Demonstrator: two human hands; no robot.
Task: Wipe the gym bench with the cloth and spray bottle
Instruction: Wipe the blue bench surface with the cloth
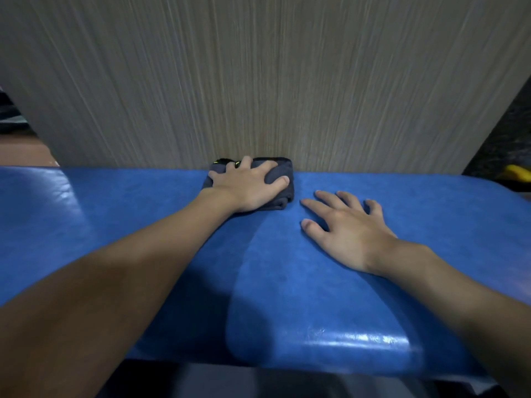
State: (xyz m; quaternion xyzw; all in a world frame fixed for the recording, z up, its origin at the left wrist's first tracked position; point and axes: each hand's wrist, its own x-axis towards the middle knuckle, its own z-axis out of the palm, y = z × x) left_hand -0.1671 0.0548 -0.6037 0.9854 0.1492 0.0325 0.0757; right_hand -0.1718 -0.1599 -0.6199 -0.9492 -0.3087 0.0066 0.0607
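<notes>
The dark folded cloth [277, 179] lies at the far edge of the blue padded gym bench [287, 282], centre frame, against the wood-grain panel [258, 81]. The left hand [248, 186] presses it flat, fingers [283, 180] spread and gripping its folds, likely for wiping pressure. The right hand [347, 228] rests released, palm down, just beside, probably bracing. No spray bottle shows; a yellow object [518, 172] at right is cut off.

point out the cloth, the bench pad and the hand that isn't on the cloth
cloth [283, 175]: head view, on its dark right part beside the fingers.
bench pad [287, 282]: head view, on the bare blue top surface.
right hand [349, 231]: head view, on the back of the hand, flat on the pad.
</notes>
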